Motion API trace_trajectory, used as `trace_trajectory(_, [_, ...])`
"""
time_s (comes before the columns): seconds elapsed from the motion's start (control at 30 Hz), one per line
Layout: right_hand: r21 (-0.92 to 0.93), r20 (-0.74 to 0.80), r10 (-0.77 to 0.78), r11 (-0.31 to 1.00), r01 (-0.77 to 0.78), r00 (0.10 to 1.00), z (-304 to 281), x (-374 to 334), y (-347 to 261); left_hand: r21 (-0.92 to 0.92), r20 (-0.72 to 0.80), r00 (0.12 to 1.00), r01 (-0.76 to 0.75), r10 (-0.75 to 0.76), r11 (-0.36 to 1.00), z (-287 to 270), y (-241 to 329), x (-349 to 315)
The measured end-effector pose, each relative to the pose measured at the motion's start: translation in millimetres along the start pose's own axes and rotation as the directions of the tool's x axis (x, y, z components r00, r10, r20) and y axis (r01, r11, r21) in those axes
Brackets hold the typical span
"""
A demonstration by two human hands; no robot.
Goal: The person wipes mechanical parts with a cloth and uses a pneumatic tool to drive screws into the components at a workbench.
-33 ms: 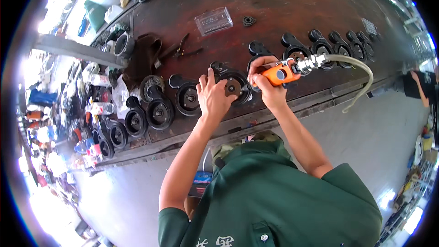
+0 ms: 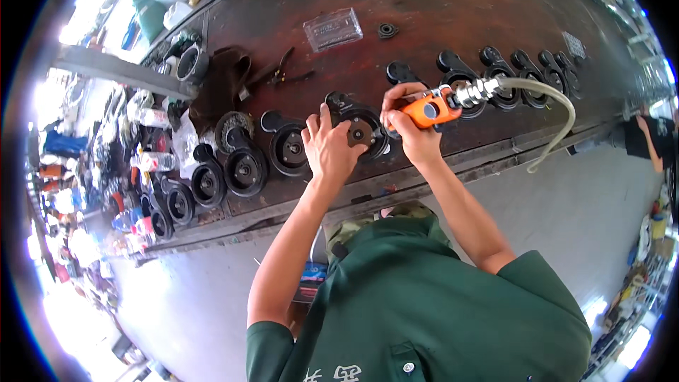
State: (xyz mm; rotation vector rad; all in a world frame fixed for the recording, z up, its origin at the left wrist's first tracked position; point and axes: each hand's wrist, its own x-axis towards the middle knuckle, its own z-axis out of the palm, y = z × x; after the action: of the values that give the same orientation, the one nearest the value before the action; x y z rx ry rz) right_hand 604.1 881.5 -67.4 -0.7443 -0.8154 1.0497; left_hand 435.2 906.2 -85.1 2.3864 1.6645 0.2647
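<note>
A black round housing with a short arm (image 2: 375,119) lies on the workbench in front of me, a brown disc (image 2: 359,134) at its middle. My left hand (image 2: 332,143) is on its left side, thumb and index finger at the disc, other fingers spread over the housing. My right hand (image 2: 416,126) is wrapped round an orange air tool (image 2: 426,110) with silver fittings (image 2: 478,92) and a pale hose (image 2: 559,102). The tool's working end points left toward the housing; my fingers hide it. Another black housing (image 2: 290,148) lies just left of my left hand.
Similar housings (image 2: 245,170) line the front of the workbench (image 2: 438,7) both ways. Farther back lie pliers (image 2: 286,71), a clear plastic tray (image 2: 332,30) and a small dark ring part (image 2: 387,30). Bottles (image 2: 152,119) and clutter crowd the left; a person (image 2: 647,134) is far right.
The air tool and my right hand have shifted slightly left toward the housing. My left hand stays at the disc.
</note>
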Motion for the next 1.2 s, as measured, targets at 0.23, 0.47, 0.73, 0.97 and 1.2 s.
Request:
trace_trajectory(0.23, [-0.090,0.127,0.039,0.996,-0.027,0.991,0,19,25,0.052,-0.033,0.995,0.101,-0.099,0.994,1,3,-9])
trace_trajectory(0.47, [-0.133,0.181,0.057,0.991,-0.033,0.982,-4,19,34,0.111,0.055,0.993,0.094,-0.100,0.989,-3,9,-3])
trace_trajectory(0.73, [-0.074,0.136,0.036,0.997,-0.026,0.990,2,28,36,0.167,0.134,0.986,0.075,-0.098,0.983,1,8,2])
trace_trajectory(0.97, [-0.084,0.149,0.006,0.996,0.007,0.989,18,46,37,0.168,0.131,0.987,0.071,-0.094,0.983,3,7,2])
trace_trajectory(1.2, [-0.060,0.149,0.013,0.998,-0.004,0.989,20,47,45,0.127,0.093,0.991,0.088,-0.100,0.988,9,3,0])
